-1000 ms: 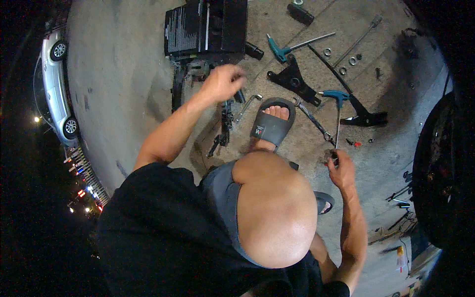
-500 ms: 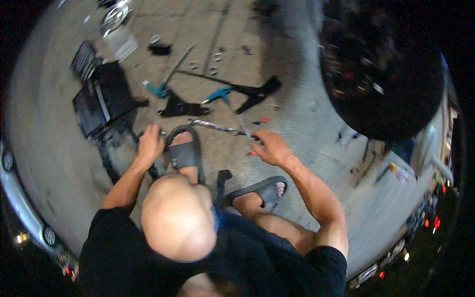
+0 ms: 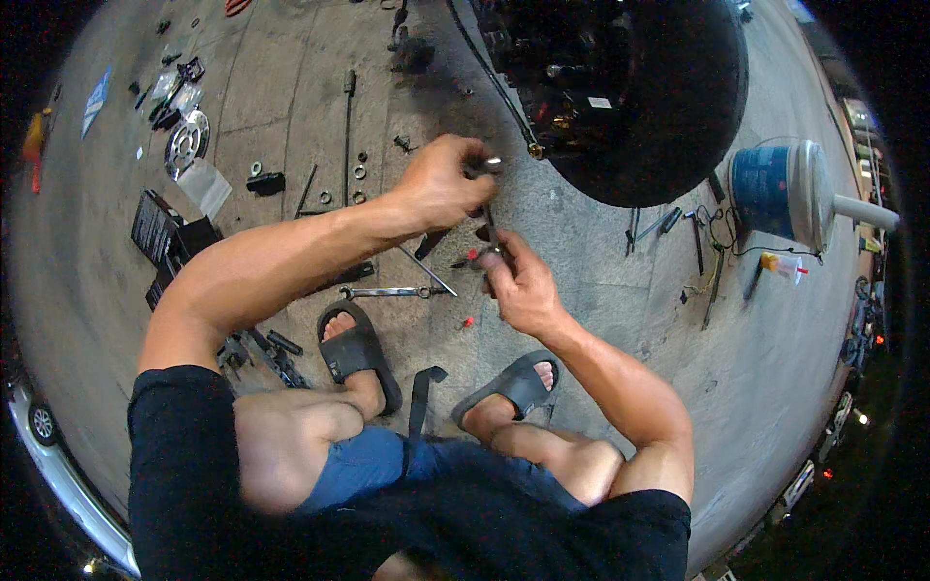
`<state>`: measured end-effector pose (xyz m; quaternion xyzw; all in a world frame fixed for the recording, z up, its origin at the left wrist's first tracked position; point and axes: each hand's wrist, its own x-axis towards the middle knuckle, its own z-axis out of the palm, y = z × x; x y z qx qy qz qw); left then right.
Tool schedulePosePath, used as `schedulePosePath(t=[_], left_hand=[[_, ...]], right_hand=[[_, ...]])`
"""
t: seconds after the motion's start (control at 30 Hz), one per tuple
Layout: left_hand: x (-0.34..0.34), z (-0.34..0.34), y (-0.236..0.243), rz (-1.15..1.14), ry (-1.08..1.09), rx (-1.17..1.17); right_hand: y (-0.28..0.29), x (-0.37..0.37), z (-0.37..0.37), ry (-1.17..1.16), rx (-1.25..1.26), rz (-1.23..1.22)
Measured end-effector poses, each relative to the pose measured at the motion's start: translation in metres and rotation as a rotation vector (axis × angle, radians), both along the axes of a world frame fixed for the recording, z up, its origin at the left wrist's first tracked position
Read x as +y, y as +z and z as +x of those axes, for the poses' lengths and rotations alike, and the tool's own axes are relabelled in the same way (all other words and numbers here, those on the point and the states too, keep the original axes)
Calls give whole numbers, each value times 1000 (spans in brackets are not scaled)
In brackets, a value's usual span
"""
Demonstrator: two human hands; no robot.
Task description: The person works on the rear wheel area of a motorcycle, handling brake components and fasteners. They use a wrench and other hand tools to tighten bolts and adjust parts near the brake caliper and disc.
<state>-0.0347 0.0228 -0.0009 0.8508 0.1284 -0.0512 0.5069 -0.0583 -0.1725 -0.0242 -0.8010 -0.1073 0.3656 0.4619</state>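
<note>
My left hand [image 3: 448,184] is reached forward, its fingers closed round a small dark part with a shiny metal end [image 3: 492,165]. Just below and to the right, my right hand [image 3: 523,290] pinches a slim dark metal tool [image 3: 491,232], whose upper end reaches the left fingers. Motion blur hides the exact kind of both pieces. On the ground near my left foot lies a chrome wrench [image 3: 387,291], with a thin metal rod [image 3: 428,270] slanting above it. Small red-ended pieces [image 3: 468,322] lie close to the right hand.
A big black round machine part [image 3: 659,116] stands ahead at the right, a cable hanging beside it. Farther right is a blue-and-white bucket [image 3: 765,189]. A metal disc [image 3: 187,145], nuts, a long bar [image 3: 348,136] and black boxes [image 3: 155,232] are spread ahead-left.
My left hand has moved from beside my left foot, forward and right, to meet the right hand. The view has shifted, and my left arm now covers the teal-handled tools.
</note>
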Motion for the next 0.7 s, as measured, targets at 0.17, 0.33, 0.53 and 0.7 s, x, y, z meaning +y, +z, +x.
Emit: schedulePosePath(t=[0.17, 0.33, 0.53, 0.7], left_hand=[[-14, 4, 0, -550, 0, 164], [-17, 3, -15, -733, 81, 20], [-21, 11, -23, -647, 62, -56], [-21, 13, -19, -454, 23, -46]], right_hand=[[0, -11, 10, -81, -38, 12], [-8, -3, 10, -133, 13, 146], [-35, -4, 20, -158, -17, 210], [-77, -9, 31, -130, -181, 151]])
